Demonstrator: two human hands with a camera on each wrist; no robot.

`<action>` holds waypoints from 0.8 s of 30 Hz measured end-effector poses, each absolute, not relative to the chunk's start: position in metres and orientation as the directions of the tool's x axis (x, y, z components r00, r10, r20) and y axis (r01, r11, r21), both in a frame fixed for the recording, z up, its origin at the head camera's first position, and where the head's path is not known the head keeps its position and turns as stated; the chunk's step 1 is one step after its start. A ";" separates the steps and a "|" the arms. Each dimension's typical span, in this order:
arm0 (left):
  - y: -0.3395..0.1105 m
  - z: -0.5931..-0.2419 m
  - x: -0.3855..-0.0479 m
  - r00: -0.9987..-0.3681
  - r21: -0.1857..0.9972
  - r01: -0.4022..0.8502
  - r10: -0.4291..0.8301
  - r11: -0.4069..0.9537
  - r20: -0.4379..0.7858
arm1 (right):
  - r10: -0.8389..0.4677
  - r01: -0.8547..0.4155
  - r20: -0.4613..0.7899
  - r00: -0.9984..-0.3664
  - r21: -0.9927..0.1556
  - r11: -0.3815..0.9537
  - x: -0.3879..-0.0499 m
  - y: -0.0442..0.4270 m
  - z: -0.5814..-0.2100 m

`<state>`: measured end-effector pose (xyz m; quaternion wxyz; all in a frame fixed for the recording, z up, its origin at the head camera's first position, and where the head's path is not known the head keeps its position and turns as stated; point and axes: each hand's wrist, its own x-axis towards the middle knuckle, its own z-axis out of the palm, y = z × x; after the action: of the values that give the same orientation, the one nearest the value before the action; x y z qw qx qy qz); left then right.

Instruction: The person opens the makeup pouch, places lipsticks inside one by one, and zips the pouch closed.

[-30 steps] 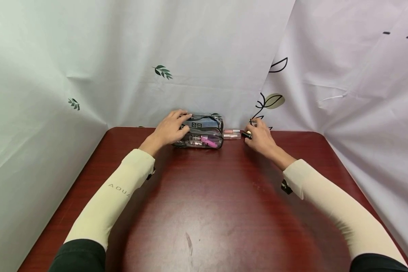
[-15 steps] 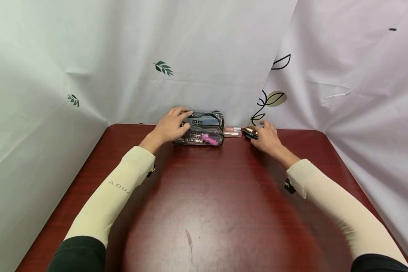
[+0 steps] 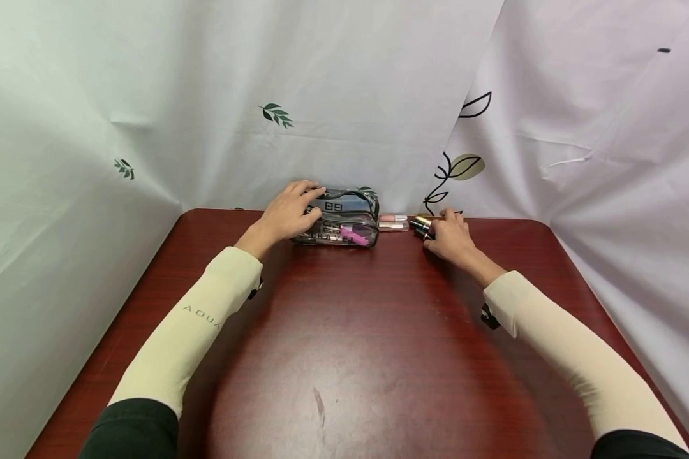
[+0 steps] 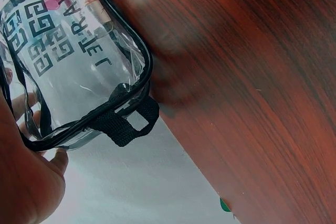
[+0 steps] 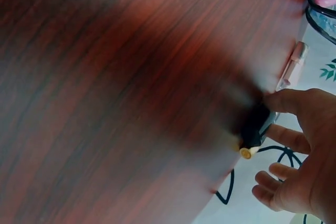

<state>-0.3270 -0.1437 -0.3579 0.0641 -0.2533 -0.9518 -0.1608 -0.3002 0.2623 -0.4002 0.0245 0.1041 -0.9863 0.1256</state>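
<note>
In the head view, a clear cosmetic bag [image 3: 335, 237] with black trim stands at the table's back edge, a bright pink item and other small items inside it. My left hand [image 3: 289, 213] holds its left end, thumb in front and fingers over the top. In the left wrist view, fingertips show behind the clear plastic. My right hand [image 3: 452, 241] pinches a black lipstick tube [image 5: 254, 129] with a gold end between thumb and forefinger, the other fingers loosely bent. Black and gold tubes [image 3: 419, 224] lie together by its fingertips; the hand partly hides them.
Two pink lip gloss tubes [image 3: 393, 222] lie between the bag and the black tubes. The dark red wooden table [image 3: 344, 344] reaches back to a white curtain [image 3: 373, 95] with leaf prints, which also hangs along both sides.
My right hand has shifted slightly right and lower, and more of the black tubes shows beside its fingertips than a second ago. My left hand stays on the bag. The head view has tilted slightly.
</note>
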 end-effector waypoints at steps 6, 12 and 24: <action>-0.143 -0.358 -0.327 -0.862 0.277 0.505 0.464 0.817 0.205 | -0.202 -0.225 0.112 -0.973 -0.255 0.940 -0.333 0.280 -0.435; -0.143 -0.358 -0.327 -0.867 0.286 0.497 0.458 0.819 0.196 | -0.214 -0.248 0.161 -0.964 -0.240 0.938 -0.365 0.298 -0.471; -0.143 -0.357 -0.326 -0.870 0.277 0.492 0.455 0.825 0.190 | -0.232 -0.293 0.235 -0.944 -0.269 0.917 -0.301 0.254 -0.401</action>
<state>-0.3263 -0.1435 -0.3573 0.0580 -0.2484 -0.9535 -0.1603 -0.3011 0.2540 -0.4015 0.0997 0.1348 -0.9740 0.1521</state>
